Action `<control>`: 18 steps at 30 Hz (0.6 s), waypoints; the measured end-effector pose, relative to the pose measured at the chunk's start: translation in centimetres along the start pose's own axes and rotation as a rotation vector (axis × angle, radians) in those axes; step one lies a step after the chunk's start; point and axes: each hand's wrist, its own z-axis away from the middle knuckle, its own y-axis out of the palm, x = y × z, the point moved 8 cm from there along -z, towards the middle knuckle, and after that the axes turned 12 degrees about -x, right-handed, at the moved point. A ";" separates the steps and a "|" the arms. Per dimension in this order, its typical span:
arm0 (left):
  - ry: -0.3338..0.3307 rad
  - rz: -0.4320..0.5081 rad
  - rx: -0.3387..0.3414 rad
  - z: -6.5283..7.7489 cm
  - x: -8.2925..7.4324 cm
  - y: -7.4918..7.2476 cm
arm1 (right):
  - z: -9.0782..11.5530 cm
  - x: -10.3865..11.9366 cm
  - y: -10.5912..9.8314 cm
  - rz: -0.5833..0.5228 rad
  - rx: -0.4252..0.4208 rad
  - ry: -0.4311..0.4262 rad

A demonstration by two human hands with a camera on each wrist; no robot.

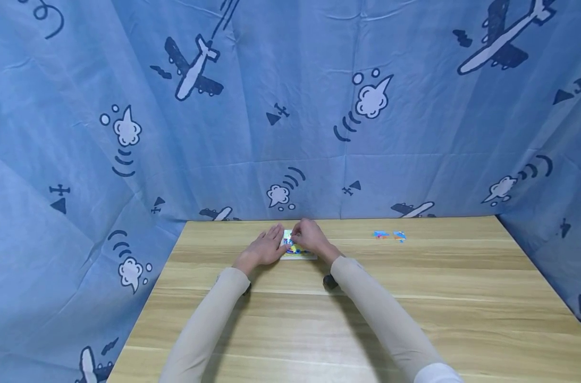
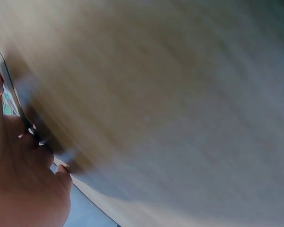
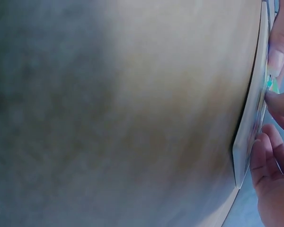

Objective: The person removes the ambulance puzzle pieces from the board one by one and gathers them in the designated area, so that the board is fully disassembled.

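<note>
A small jigsaw puzzle board [image 1: 305,256] with a pale edge and a brightly coloured picture lies flat near the table's far side. My left hand [image 1: 269,246] rests along the board's left edge, fingers extended and thumb reaching onto the picture. Over the board's upper middle, my right hand [image 1: 308,235] pinches a small puzzle piece between thumb and forefinger. In the right wrist view a bit of that green puzzle piece [image 3: 275,86] shows beside the fingertips, close to the left thumb. The right hand's other fingers [image 3: 270,156] curl over the board, hiding part of its picture.
Two loose blue-and-orange puzzle pieces [image 1: 380,234] lie to the right on the wooden table [image 1: 290,330]. Behind the table's far edge hangs a blue curtain [image 1: 314,143] printed with planes. Dark wrist cameras [image 1: 329,282] hang under both sleeves.
</note>
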 end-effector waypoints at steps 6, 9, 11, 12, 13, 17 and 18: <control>0.005 0.005 0.001 0.0 0.0 -0.1 | 0.1 -0.1 -0.1 -0.036 -0.014 0.053; 0.012 0.004 -0.004 -0.1 0.0 -0.1 | 0.1 -0.2 -0.2 -0.061 -0.020 0.090; 0.017 0.001 -0.009 -0.1 0.0 0.0 | 0.1 -0.3 -0.2 -0.075 -0.027 0.108; 0.018 -0.001 -0.012 -0.1 0.0 0.0 | 0.2 -0.3 -0.2 -0.083 -0.028 0.116; 0.019 -0.004 -0.013 -0.2 0.0 0.0 | 0.2 -0.3 -0.2 -0.095 -0.030 0.124; 0.018 -0.015 -0.009 -0.2 0.0 0.1 | 0.2 -0.4 -0.3 -0.155 -0.038 0.143; 0.016 -0.014 -0.005 -0.1 0.0 0.1 | 0.2 -0.4 -0.4 -0.174 -0.042 0.145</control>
